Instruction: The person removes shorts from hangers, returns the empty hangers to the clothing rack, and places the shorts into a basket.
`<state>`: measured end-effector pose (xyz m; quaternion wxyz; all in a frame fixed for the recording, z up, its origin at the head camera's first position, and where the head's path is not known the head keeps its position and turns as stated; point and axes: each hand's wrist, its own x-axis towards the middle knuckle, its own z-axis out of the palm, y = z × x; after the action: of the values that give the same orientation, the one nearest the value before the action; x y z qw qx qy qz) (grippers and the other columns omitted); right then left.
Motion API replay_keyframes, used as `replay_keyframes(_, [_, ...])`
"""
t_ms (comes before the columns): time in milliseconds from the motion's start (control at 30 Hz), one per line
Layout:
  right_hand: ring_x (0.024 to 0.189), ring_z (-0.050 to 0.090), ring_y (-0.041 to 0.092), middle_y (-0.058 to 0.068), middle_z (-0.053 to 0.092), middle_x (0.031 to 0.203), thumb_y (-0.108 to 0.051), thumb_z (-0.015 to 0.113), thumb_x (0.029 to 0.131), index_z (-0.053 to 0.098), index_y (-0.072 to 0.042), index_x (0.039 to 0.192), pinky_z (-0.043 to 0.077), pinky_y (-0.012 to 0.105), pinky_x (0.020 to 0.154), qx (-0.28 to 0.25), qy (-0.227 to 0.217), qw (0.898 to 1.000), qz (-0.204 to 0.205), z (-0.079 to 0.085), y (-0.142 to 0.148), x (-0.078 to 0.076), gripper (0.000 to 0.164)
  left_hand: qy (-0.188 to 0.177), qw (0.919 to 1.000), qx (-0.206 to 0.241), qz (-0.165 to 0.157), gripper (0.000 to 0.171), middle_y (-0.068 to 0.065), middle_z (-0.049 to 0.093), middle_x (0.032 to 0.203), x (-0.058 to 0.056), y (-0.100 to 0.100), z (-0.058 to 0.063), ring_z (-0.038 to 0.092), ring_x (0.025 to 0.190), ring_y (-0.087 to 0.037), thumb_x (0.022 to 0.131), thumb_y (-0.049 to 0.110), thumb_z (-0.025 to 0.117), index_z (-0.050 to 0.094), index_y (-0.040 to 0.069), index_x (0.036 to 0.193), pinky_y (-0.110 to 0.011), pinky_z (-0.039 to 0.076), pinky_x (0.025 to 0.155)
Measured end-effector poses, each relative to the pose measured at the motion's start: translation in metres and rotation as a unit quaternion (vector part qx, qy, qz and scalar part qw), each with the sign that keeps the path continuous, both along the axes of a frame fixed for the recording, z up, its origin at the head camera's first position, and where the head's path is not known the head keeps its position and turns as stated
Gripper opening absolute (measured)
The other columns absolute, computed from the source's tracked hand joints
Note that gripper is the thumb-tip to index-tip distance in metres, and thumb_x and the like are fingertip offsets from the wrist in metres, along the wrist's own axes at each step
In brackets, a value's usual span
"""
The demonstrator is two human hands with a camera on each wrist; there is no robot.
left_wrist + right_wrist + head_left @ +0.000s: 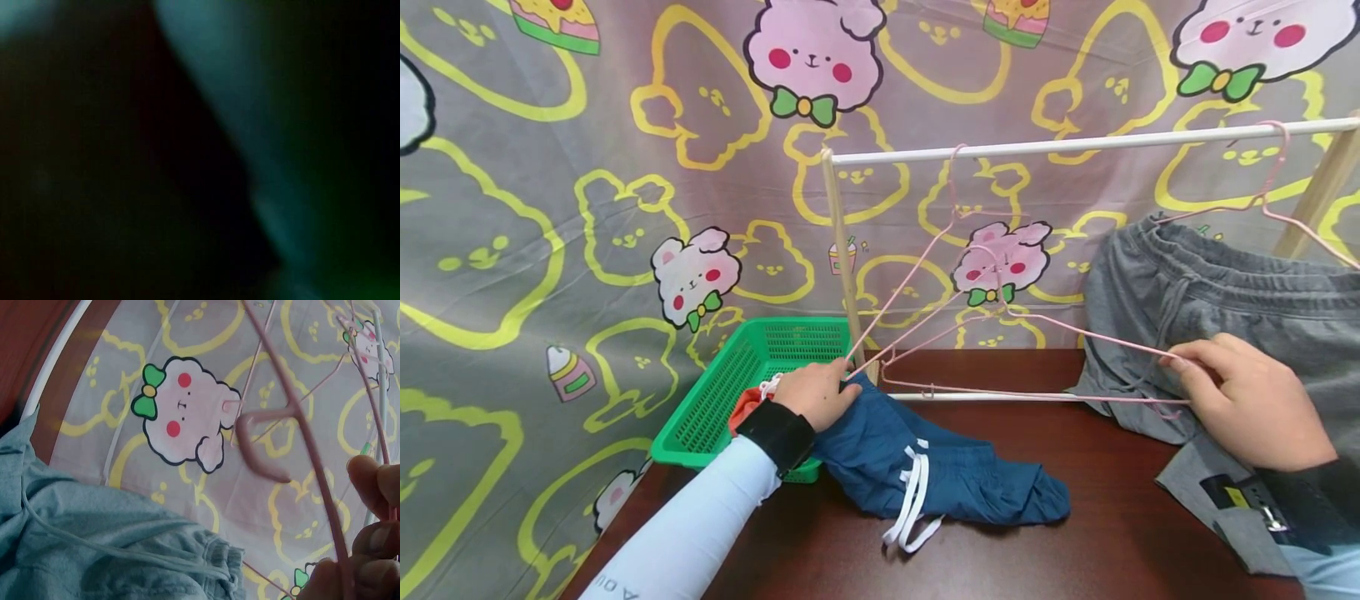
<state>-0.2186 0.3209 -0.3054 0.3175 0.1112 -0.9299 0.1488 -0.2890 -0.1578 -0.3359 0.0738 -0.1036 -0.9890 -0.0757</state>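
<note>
My right hand [1255, 400] grips the right end of a pink clothes hanger [1093, 335], whose hook stands up in front of the rack. At the left, my left hand [820, 396] pinches the left corner of another pink hanger [917, 265], which hangs from the rail. Blue drawstring shorts [940, 475] lie crumpled on the table just below that hand, white cord loose; whether its fingers also hold the fabric is hidden. In the right wrist view, fingers of the right hand [375, 544] close around pink wire. The left wrist view is too dark to read.
A clothes rack with a white rail [1090, 143] stands on the brown table [1000, 558]. Grey drawstring pants [1247, 308] hang at the right by another pink hanger [1270, 187]. Behind the left hand is a green basket [700, 417] with an orange item [745, 408].
</note>
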Motion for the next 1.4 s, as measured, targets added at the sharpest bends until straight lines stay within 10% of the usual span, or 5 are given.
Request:
replay_keyframes(367, [0.077, 0.054, 0.031, 0.019, 0.064, 0.092, -0.006, 0.056, 0.096, 0.07, 0.001, 0.106, 0.038, 0.044, 0.06, -0.039, -0.036, 0.998, -0.044, -0.002, 0.002, -0.002, 0.019, 0.012, 0.9996, 0.015, -0.022, 0.042, -0.007, 0.071, 0.109, 0.003, 0.001, 0.003, 0.065, 0.086, -0.025, 0.098, 0.042, 0.064, 0.065, 0.013, 0.129, -0.043, 0.053, 0.07])
replay_keyframes(633, [0.056, 0.046, 0.011, 0.006, 0.057, 0.075, -0.006, 0.042, 0.098, 0.058, 0.002, 0.127, 0.032, 0.03, 0.052, -0.107, -0.07, 0.991, -0.051, 0.0, 0.001, 0.006, 0.034, 0.018, 0.9991, 0.027, -0.026, 0.041, -0.005, 0.07, 0.116, 0.003, 0.0, 0.005, 0.064, 0.092, -0.023, 0.099, 0.04, 0.062, 0.064, 0.014, 0.13, -0.043, 0.054, 0.075])
replay_keyframes(933, [0.069, 0.067, 0.004, 0.018, 0.05, 0.11, -0.002, 0.031, 0.107, 0.04, 0.007, 0.139, 0.043, 0.008, 0.067, -0.227, -0.11, 0.964, 0.083, 0.003, 0.006, 0.016, 0.034, 0.026, 0.9984, 0.041, -0.028, 0.04, -0.005, 0.069, 0.12, 0.004, -0.002, 0.007, 0.067, 0.102, -0.024, 0.1, 0.041, 0.06, 0.064, 0.016, 0.131, -0.046, 0.055, 0.081])
replay_keyframes(1033, [0.072, 0.067, 0.0, 0.006, 0.048, 0.115, 0.004, 0.027, 0.105, 0.048, -0.01, 0.13, 0.041, 0.006, 0.073, -0.258, -0.089, 0.956, 0.111, 0.005, 0.006, 0.018, 0.036, 0.025, 0.9983, 0.047, -0.026, 0.04, -0.005, 0.069, 0.119, 0.004, -0.003, 0.007, 0.067, 0.103, -0.024, 0.1, 0.042, 0.06, 0.064, 0.016, 0.131, -0.046, 0.055, 0.083])
replay_keyframes(1400, [0.085, 0.063, -0.013, 0.002, 0.063, 0.067, 0.002, 0.026, 0.105, 0.053, -0.026, 0.117, 0.041, 0.004, 0.077, -0.291, -0.027, 0.95, 0.113, 0.013, -0.009, 0.036, 0.041, 0.025, 0.9981, 0.05, -0.026, 0.042, -0.006, 0.069, 0.12, 0.003, 0.0, 0.006, 0.067, 0.102, -0.024, 0.1, 0.042, 0.06, 0.064, 0.015, 0.132, -0.046, 0.055, 0.081])
